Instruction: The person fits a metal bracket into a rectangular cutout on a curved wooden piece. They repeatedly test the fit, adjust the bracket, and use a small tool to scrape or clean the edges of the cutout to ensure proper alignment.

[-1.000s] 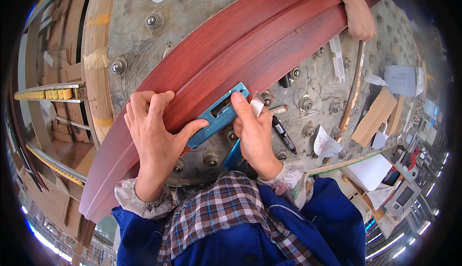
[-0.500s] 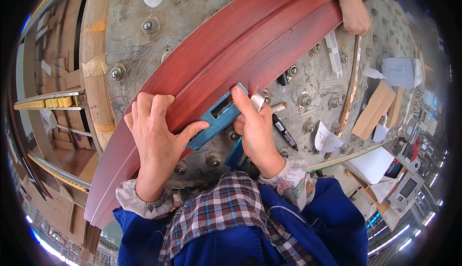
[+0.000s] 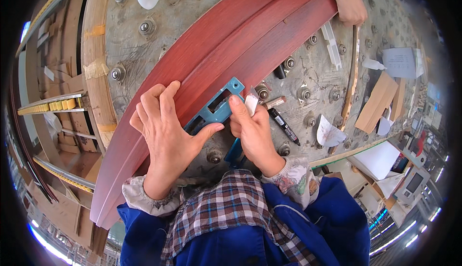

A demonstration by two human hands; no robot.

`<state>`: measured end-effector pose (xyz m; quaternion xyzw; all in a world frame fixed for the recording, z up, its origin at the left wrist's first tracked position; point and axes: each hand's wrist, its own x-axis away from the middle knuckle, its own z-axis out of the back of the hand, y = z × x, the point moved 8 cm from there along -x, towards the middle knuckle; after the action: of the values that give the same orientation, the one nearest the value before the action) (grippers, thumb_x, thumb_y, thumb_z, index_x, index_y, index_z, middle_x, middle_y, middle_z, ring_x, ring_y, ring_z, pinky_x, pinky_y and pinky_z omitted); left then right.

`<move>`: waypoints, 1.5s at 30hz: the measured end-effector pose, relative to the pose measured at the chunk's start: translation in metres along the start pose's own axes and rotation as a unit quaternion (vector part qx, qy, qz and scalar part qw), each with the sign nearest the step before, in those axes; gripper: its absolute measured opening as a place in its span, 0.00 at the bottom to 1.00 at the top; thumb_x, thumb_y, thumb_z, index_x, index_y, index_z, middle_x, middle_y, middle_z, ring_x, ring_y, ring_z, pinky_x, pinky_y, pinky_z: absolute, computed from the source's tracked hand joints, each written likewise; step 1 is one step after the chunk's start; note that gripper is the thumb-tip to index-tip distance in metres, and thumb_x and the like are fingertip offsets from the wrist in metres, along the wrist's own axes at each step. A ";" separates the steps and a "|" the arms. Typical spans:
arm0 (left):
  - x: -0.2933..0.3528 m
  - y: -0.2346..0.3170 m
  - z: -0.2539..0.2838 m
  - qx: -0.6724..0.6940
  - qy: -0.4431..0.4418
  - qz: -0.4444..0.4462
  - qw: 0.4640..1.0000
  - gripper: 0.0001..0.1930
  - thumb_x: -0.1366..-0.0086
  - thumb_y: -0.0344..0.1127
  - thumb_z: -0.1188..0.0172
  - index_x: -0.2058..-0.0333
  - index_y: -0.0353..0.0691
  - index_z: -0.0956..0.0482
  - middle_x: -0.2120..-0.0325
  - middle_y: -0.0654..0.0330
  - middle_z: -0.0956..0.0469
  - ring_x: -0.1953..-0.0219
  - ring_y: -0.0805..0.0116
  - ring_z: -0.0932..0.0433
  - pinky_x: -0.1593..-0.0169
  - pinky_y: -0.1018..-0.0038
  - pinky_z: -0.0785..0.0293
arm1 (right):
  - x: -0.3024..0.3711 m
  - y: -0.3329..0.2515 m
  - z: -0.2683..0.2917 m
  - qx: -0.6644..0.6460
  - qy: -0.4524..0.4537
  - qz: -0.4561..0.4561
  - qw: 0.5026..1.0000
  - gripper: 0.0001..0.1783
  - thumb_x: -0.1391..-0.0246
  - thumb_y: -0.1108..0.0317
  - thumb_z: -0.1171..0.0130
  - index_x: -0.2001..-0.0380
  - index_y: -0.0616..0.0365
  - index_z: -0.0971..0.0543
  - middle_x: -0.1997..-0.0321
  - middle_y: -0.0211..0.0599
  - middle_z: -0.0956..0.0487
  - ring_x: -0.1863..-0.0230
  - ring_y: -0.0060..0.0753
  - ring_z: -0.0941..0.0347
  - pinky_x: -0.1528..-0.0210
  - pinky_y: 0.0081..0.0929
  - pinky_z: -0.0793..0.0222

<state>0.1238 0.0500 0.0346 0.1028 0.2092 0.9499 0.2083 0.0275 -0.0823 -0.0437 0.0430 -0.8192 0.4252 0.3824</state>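
One blue slotted plate (image 3: 217,115) lies along the near edge of the red wood-grain panel (image 3: 226,49). Positioning looks partly done: the plate is at the panel's edge, with no fastening visible. The right hand (image 3: 255,137), curled, pinches it and a small white piece (image 3: 251,104). The left hand (image 3: 166,130), spread wide, rests fingertips on the panel; whether its thumb touches the plate is unclear. A co-worker's hand (image 3: 351,9) is at the panel's far end.

Worn on the head, the left fisheye camera looks steeply down from close above the scuffed grey metal bench (image 3: 130,49), with the bare left hand (image 3: 166,121) and bare right hand (image 3: 255,131) mid-view, brown plaid cloth (image 3: 226,198) nearest; straight edges bow rimward.
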 end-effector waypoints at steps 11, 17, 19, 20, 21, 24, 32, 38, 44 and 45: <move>-0.004 0.007 0.000 0.002 0.007 -0.041 0.999 0.53 0.64 0.56 0.21 0.41 0.40 0.36 0.51 0.51 0.36 0.49 0.52 0.36 0.49 0.57 0.44 | 0.001 -0.005 0.002 -0.006 0.062 -0.013 0.998 0.17 0.40 0.55 0.36 0.74 0.54 0.25 0.84 0.17 0.35 0.84 0.10 0.44 0.82 0.18 0.53; -0.007 0.007 -0.004 0.010 -0.028 -0.026 0.999 0.53 0.63 0.56 0.21 0.39 0.41 0.38 0.48 0.50 0.38 0.43 0.47 0.39 0.40 0.53 0.45 | -0.002 -0.006 0.002 0.013 0.064 -0.013 0.998 0.16 0.41 0.56 0.34 0.74 0.55 0.23 0.83 0.16 0.34 0.84 0.09 0.44 0.82 0.17 0.53; -0.007 0.007 -0.005 0.011 -0.028 -0.037 0.999 0.54 0.63 0.56 0.21 0.39 0.41 0.38 0.47 0.50 0.38 0.43 0.47 0.39 0.40 0.53 0.45 | -0.002 -0.005 0.002 0.025 0.057 -0.019 0.998 0.16 0.40 0.56 0.35 0.74 0.55 0.24 0.82 0.16 0.34 0.83 0.09 0.44 0.82 0.17 0.53; -0.008 0.006 -0.004 0.009 -0.028 -0.041 0.999 0.54 0.63 0.55 0.21 0.39 0.41 0.38 0.47 0.49 0.38 0.43 0.46 0.38 0.40 0.53 0.44 | -0.003 -0.004 0.003 0.032 0.040 -0.027 0.998 0.16 0.40 0.56 0.35 0.74 0.55 0.24 0.82 0.16 0.33 0.83 0.09 0.44 0.82 0.17 0.52; -0.009 0.007 -0.004 0.008 -0.029 -0.045 0.999 0.54 0.63 0.55 0.21 0.39 0.41 0.38 0.47 0.49 0.38 0.43 0.46 0.38 0.40 0.53 0.44 | -0.004 -0.004 0.004 0.038 0.024 -0.036 0.998 0.15 0.40 0.57 0.36 0.74 0.55 0.24 0.82 0.16 0.33 0.82 0.09 0.43 0.82 0.17 0.52; -0.009 0.007 -0.006 0.010 -0.046 -0.044 0.998 0.55 0.64 0.55 0.21 0.39 0.40 0.39 0.47 0.49 0.38 0.42 0.46 0.38 0.40 0.52 0.44 | 0.003 -0.005 0.007 -0.039 -0.027 -0.041 0.998 0.14 0.38 0.59 0.37 0.73 0.55 0.25 0.82 0.17 0.33 0.81 0.09 0.42 0.81 0.18 0.50; -0.015 0.019 -0.007 -0.019 -0.013 -0.056 0.998 0.56 0.67 0.49 0.20 0.39 0.40 0.40 0.48 0.49 0.38 0.45 0.47 0.37 0.43 0.53 0.44 | 0.000 -0.007 0.007 -0.009 -0.032 -0.026 0.999 0.11 0.38 0.65 0.38 0.59 0.62 0.21 0.66 0.22 0.23 0.65 0.12 0.32 0.63 0.17 0.34; -0.014 0.020 -0.010 -0.025 -0.011 -0.062 0.998 0.53 0.65 0.51 0.19 0.42 0.38 0.39 0.47 0.47 0.37 0.42 0.47 0.38 0.40 0.52 0.43 | 0.001 -0.013 0.005 0.003 -0.006 -0.005 1.000 0.13 0.38 0.66 0.38 0.55 0.64 0.21 0.61 0.25 0.20 0.61 0.14 0.30 0.57 0.19 0.31; -0.012 0.020 -0.009 -0.021 0.003 -0.064 0.998 0.54 0.65 0.52 0.19 0.41 0.38 0.39 0.47 0.47 0.37 0.43 0.47 0.37 0.40 0.53 0.44 | 0.003 -0.011 0.005 0.006 0.016 -0.006 1.000 0.13 0.39 0.65 0.37 0.56 0.64 0.20 0.63 0.24 0.21 0.63 0.13 0.31 0.59 0.18 0.32; -0.011 0.020 -0.009 -0.022 0.006 -0.064 0.998 0.54 0.65 0.52 0.19 0.41 0.38 0.39 0.47 0.47 0.37 0.43 0.47 0.37 0.40 0.53 0.44 | 0.004 -0.010 0.005 0.013 0.017 -0.007 1.000 0.12 0.39 0.65 0.37 0.57 0.63 0.20 0.64 0.23 0.21 0.64 0.12 0.31 0.60 0.18 0.33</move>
<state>0.1241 0.0249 0.0341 0.0786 0.1959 0.9396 0.2696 0.0262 -0.0917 -0.0362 0.0466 -0.8065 0.4342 0.3986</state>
